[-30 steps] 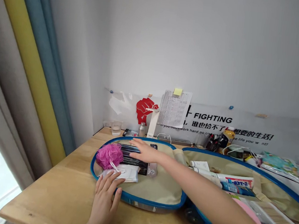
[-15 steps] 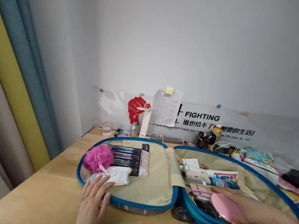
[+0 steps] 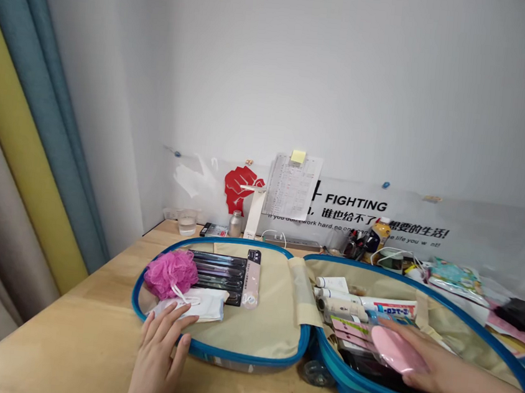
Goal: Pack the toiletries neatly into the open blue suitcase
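A blue-rimmed suitcase (image 3: 249, 363) lies open on the wooden table. My left hand (image 3: 163, 342) rests with fingers spread at the front edge of its left half, fingertips by a white packet (image 3: 208, 306). Behind the packet are a pink mesh bath puff (image 3: 172, 273), packaged toothbrushes (image 3: 219, 273) and a pale pink blister pack (image 3: 251, 283). Over the right half, my right hand (image 3: 428, 361) grips a pink rounded item in clear wrap (image 3: 396, 349). Beneath and beside it lie a toothpaste tube (image 3: 391, 308), white tubes (image 3: 333, 283) and a pink-and-green card pack (image 3: 352, 331).
Along the wall stand a cup (image 3: 187, 223), a silver-capped bottle (image 3: 235, 223), a white lamp (image 3: 254, 214), a power strip (image 3: 292, 243) and a yellow bottle (image 3: 379, 234). A wet-wipe pack (image 3: 458, 278) lies at the back right. Curtains (image 3: 39, 135) hang on the left.
My right hand has raised the pink item slightly off the suitcase contents, showing more of the black thing beneath. My left hand stays almost in place.
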`<act>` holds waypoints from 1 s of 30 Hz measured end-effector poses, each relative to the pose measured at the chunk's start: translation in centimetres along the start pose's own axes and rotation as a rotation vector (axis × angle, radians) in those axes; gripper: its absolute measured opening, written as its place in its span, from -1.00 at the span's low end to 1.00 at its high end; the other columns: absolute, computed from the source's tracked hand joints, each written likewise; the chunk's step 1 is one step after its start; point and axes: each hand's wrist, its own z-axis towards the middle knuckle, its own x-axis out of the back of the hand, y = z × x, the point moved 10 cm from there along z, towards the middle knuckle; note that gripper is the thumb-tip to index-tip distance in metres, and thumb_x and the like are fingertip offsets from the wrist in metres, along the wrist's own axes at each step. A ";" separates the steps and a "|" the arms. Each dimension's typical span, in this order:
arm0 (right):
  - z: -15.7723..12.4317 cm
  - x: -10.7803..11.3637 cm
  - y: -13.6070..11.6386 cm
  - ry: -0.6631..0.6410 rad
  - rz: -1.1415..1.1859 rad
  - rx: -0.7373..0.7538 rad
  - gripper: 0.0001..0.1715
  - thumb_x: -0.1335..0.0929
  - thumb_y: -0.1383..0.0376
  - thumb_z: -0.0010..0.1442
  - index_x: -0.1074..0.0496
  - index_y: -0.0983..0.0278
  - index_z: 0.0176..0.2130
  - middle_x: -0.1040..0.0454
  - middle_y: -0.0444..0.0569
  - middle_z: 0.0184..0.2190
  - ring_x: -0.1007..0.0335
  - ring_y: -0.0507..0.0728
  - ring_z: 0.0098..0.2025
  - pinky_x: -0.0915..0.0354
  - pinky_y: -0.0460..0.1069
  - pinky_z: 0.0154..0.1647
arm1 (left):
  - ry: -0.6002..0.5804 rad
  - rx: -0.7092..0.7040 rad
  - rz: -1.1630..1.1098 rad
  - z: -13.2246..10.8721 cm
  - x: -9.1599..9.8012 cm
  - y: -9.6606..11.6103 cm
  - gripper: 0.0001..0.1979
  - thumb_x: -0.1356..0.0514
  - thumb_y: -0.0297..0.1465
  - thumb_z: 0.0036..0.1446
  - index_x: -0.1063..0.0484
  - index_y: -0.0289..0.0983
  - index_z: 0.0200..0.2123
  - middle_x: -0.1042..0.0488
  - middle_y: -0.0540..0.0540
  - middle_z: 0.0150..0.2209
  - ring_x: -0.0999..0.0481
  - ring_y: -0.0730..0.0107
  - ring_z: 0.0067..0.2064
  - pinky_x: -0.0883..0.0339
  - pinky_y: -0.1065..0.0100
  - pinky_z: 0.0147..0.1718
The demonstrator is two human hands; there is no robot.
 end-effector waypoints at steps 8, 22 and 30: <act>1.8 6.2 -10.7 -0.022 0.188 0.176 -0.14 -0.20 -0.12 0.16 -0.08 0.15 0.33 -0.08 0.04 0.36 -0.13 0.28 0.31 -0.13 0.06 0.27 | 0.005 -0.018 -0.001 -0.1 -0.2 -0.1 -0.71 -0.02 -0.36 0.27 -0.47 -0.10 -0.04 -0.51 -0.04 0.04 -0.36 0.23 0.16 0.09 0.13 0.26; 6.0 -4.1 -33.1 -0.312 -0.131 0.611 -0.21 -0.39 0.01 0.07 -0.28 0.31 0.19 -0.39 0.20 0.09 -0.43 0.34 0.00 -0.33 0.18 0.01 | 0.017 -0.022 0.007 0.1 0.1 0.3 -0.71 -0.01 -0.36 0.27 -0.48 -0.11 -0.06 -0.53 -0.05 0.02 -0.38 0.23 0.14 0.07 0.14 0.25; 4.4 -5.0 -35.1 -0.325 -0.074 0.743 -0.41 -0.31 0.08 0.20 -0.36 0.19 0.18 -0.40 0.08 0.11 -0.38 0.26 0.10 -0.27 0.06 0.13 | -0.013 -0.003 -0.015 0.0 -0.5 0.0 -0.70 -0.02 -0.35 0.27 -0.48 -0.12 -0.04 -0.52 -0.06 0.04 -0.37 0.21 0.15 0.07 0.11 0.25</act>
